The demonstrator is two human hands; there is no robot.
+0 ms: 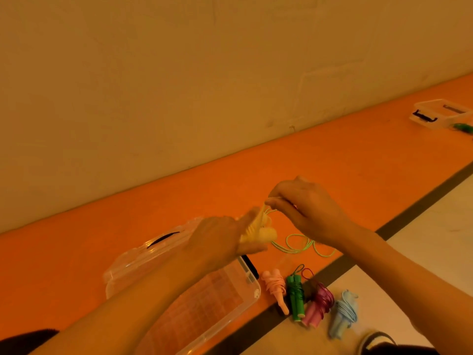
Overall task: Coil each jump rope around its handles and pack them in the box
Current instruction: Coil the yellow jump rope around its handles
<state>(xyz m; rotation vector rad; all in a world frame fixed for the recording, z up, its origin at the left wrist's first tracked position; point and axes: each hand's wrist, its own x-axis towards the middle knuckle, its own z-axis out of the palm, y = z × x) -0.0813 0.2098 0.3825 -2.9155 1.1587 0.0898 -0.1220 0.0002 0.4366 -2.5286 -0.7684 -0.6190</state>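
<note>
My left hand (220, 242) grips the pale yellow handles (258, 230) of a jump rope, held together above the floor. My right hand (304, 208) pinches its light green cord (302, 245) just above the handles; the loose cord trails in loops on the orange floor. A clear plastic box (245, 303) stands open below my left arm, its lid (143, 254) lying behind it. Right of the box lie several coiled ropes: pink (275, 286), green (295, 294), magenta (318, 304) and light blue (343, 312).
A plain wall runs along the far side of the orange floor strip. A dark line separates the orange from pale flooring at right. Another clear box (435, 115) with a green item (463, 128) beside it sits far right. A shoe (376, 340) shows at the bottom.
</note>
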